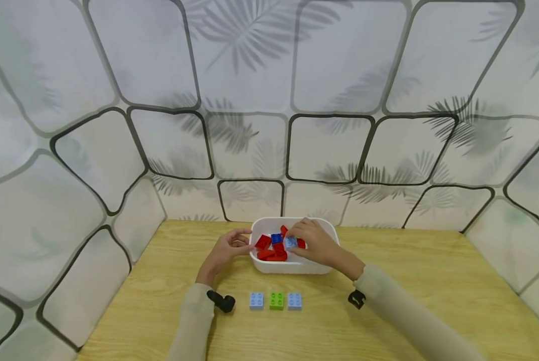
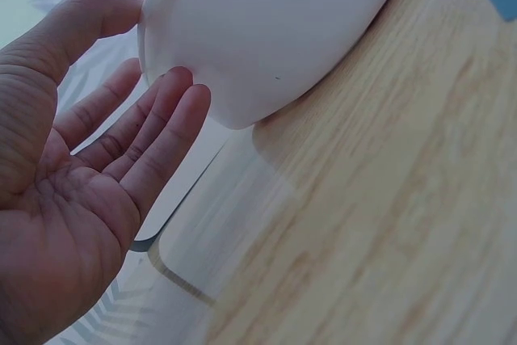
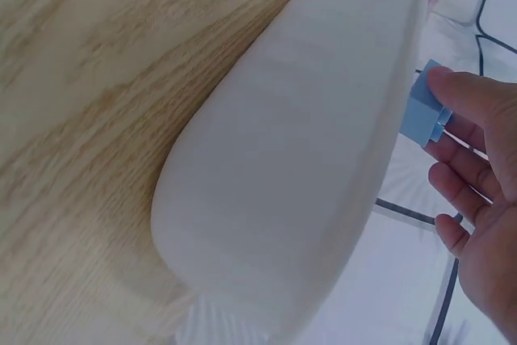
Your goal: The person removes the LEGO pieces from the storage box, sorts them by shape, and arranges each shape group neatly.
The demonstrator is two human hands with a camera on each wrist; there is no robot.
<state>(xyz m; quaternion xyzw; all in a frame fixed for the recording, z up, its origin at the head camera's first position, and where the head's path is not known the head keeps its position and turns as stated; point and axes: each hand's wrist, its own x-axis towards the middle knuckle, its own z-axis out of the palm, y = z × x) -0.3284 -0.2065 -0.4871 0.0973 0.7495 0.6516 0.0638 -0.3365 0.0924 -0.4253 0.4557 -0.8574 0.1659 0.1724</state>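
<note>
Pale-blue brick sits pinched between right hand's thumb and fingers; left hand's loose fingers touch tub.

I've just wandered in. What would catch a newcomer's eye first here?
Probably the red bricks, bright inside the white tub at the back of the wooden table. Over the tub, the right hand pinches a light blue brick, while the left hand is at the tub's left end. In front, a green brick sits between two other light blue bricks.
</note>
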